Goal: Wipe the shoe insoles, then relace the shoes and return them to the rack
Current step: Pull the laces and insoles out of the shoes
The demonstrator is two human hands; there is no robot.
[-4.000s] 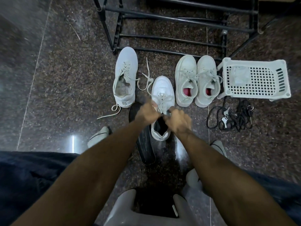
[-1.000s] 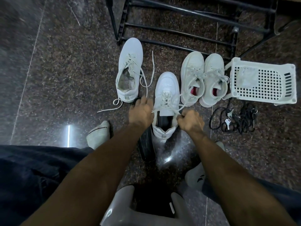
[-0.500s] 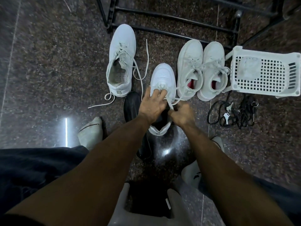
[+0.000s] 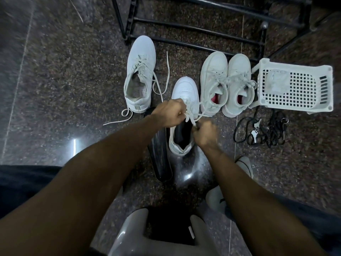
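Observation:
A white sneaker (image 4: pixel 185 89) stands on the floor in front of me, toe pointing away, its dark inside showing. My left hand (image 4: pixel 169 112) grips its white lace (image 4: pixel 200 115) over the tongue. My right hand (image 4: pixel 204 134) pinches the same lace at the right side of the opening. A black insole (image 4: pixel 160 157) lies on the floor left of this shoe. Its mate (image 4: pixel 139 74), laces loose and trailing, stands further left. A laced white pair (image 4: pixel 226 84) with red lining stands to the right. The black shoe rack (image 4: pixel 193 21) is beyond the shoes.
A white plastic basket (image 4: pixel 295 87) holding a grey cloth (image 4: pixel 276 81) sits at the right. Black cords and keys (image 4: pixel 262 130) lie in front of it. My socked feet (image 4: pixel 243 165) and a grey stool (image 4: pixel 162 235) are close below.
My hands had pulled the lace ends apart, then came together over the tongue. Since half a second ago the left hand has closed on the lace and the right has shifted slightly back.

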